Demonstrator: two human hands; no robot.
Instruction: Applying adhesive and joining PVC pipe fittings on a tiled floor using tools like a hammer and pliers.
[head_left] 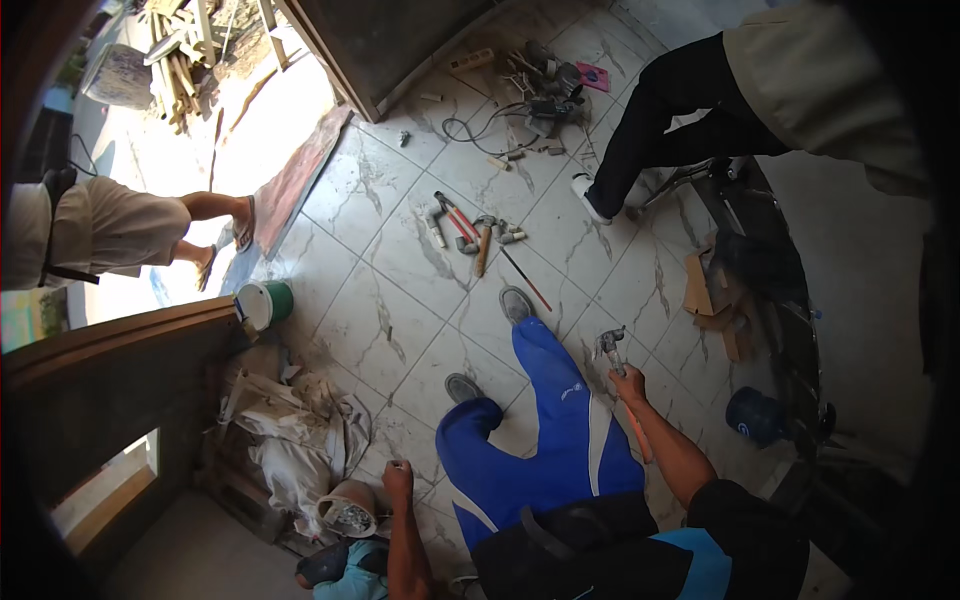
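Hammer (612, 350) with a steel claw head sits upright in the right hand (631, 384), whose fingers are closed around the handle just below the head, the orange shaft running back under the wrist; it looks stiff and top-heavy, so a hold further down the shaft would likely swing better. Beyond the grip lie blue trouser legs (540, 440), pale marble floor tiles (400, 330) and, well apart, scattered tools (470, 232). Left hand (398, 478) is curled shut, but whether it pinches anything small is too blurred to tell.
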